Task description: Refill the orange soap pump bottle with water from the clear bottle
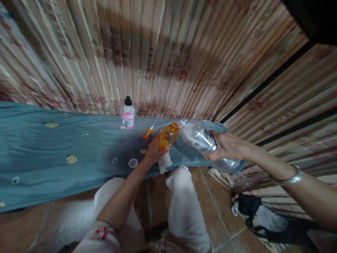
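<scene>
My left hand [155,151] is closed round an amber see-through bottle [168,136], tilted to the right with its uncapped mouth facing up. A large clear plastic bottle [198,136] lies slanted in my right hand [217,146], its neck lowered against or just beside the amber bottle's mouth; whether they touch I cannot tell. Behind my left hand an orange pump head [149,132] with a clear tube rests on the teal cloth [100,140]. A small white cap [133,163] and a crumpled white tissue [164,163] are near my left wrist.
A clear bottle with a black cap and pink label [128,117] stands at the cloth's back edge. Pleated patterned curtains [147,52] hang behind and to the right. My knees are below the front edge, and a dark bag [250,207] lies on the tiled floor at right.
</scene>
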`<action>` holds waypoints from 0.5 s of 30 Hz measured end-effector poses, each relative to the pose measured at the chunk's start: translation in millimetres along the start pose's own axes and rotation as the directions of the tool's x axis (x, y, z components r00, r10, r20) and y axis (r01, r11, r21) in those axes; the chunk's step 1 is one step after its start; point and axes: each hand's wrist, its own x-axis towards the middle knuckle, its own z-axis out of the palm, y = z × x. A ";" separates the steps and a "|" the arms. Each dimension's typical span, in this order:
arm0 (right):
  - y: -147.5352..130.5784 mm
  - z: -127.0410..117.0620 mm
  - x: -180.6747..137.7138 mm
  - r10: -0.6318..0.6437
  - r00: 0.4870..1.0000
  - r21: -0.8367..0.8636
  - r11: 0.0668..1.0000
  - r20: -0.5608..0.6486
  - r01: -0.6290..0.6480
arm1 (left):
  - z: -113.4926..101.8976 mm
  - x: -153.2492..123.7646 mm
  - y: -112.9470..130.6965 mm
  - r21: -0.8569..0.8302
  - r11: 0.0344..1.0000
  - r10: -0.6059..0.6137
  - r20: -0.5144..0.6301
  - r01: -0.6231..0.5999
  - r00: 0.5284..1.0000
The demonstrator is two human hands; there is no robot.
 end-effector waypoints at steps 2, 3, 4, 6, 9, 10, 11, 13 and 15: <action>0.3 0.4 -0.4 -0.014 1.000 0.008 1.000 -0.007 0.014 | 0.1 0.2 0.0 0.026 1.000 0.003 0.003 -0.003 1.000; 0.5 0.7 -0.5 -0.019 1.000 0.009 1.000 -0.013 0.019 | 0.1 0.3 0.3 0.036 0.999 0.000 0.003 -0.001 1.000; 0.7 0.9 -0.5 -0.020 1.000 0.006 1.000 -0.014 0.020 | -0.1 0.4 0.8 0.039 0.999 -0.002 0.007 0.002 1.000; 0.9 1.1 -0.5 -0.011 1.000 -0.004 1.000 -0.011 0.011 | -0.5 0.7 1.9 0.023 1.000 -0.003 0.017 0.002 1.000; 1.2 1.0 -0.4 -0.007 1.000 -0.003 1.000 -0.008 0.007 | -0.6 0.9 2.5 -0.027 1.000 -0.001 0.024 0.001 1.000; 1.4 1.0 -0.3 -0.012 1.000 -0.001 1.000 -0.010 0.012 | -0.5 0.8 2.2 -0.039 0.999 -0.003 0.022 0.004 1.000; 1.5 1.0 -0.3 -0.016 1.000 0.001 1.000 -0.012 0.016 | -0.3 0.7 1.7 -0.047 0.999 -0.007 0.021 0.008 1.000; 1.6 0.9 -0.5 -0.016 1.000 0.005 1.000 -0.010 0.016 | 0.3 0.6 0.2 -0.055 0.998 -0.011 0.021 0.012 1.000; 1.0 0.7 -0.8 -0.007 1.000 0.009 1.000 -0.006 0.007 | 1.0 0.6 -1.7 -0.054 0.999 -0.006 0.023 0.007 1.000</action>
